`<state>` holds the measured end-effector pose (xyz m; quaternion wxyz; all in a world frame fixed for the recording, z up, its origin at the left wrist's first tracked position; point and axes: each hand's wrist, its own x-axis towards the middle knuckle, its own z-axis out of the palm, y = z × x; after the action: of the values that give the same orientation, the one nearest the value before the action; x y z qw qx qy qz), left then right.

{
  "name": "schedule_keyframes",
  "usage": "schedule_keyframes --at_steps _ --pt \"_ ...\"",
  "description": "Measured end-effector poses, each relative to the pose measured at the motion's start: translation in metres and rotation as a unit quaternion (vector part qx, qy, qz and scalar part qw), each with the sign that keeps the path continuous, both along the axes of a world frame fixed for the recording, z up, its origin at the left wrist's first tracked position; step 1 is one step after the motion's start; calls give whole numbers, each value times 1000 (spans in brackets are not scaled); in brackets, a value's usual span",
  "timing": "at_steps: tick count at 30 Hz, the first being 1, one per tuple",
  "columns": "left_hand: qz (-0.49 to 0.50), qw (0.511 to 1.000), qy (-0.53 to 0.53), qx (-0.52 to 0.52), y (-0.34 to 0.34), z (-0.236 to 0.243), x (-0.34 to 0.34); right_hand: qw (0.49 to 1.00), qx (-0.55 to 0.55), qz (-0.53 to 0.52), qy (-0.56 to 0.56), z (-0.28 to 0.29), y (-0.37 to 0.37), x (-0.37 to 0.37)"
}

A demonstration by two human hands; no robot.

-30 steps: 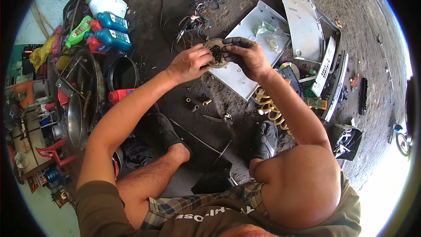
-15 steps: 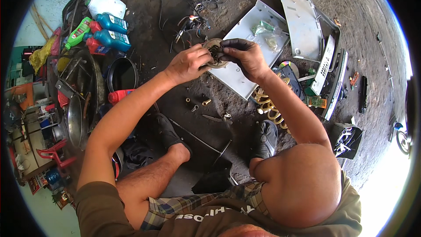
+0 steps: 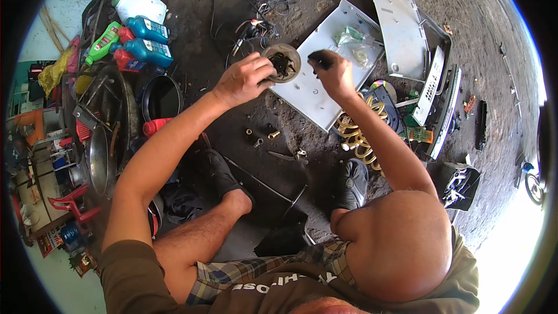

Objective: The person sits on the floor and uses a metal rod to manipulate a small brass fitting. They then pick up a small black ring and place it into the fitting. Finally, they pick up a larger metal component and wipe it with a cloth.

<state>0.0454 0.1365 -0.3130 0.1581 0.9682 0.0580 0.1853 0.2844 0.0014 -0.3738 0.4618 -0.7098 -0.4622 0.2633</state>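
My left hand grips the near-left rim of a small round tan bowl, held up above the ground. Dark, curled small parts lie inside it; their kind is too small to tell. To the right of the bowl, apart from it, is my right hand, its blackened fingers bent together. Whatever they may pinch is hidden. Below my hands, a few brass fittings and a pair of pliers lie on the dark ground.
A pale metal cover holding plastic bags lies beyond my right hand. Beside it are a second panel and a coiled yellow hose. Bottles and a black basin stand left. A metal rod lies between my feet.
My right hand has come away from the bowl, moving right, with its fingers curled in. The bowl, still in my left hand, has tilted so its contents show more.
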Motion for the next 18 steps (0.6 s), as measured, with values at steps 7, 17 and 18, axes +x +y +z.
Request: schedule_keyframes --at_steps 7,17,18 --pt "-15 999 16 42 6 -4 -5 962 -128 184 -158 -52 -10 -29" --pt "-28 997 33 65 4 -8 -11 914 -194 226 -275 -64 -1 -43" --pt "-27 997 34 66 5 -8 -11 914 -186 230 -278 -67 -1 -43"
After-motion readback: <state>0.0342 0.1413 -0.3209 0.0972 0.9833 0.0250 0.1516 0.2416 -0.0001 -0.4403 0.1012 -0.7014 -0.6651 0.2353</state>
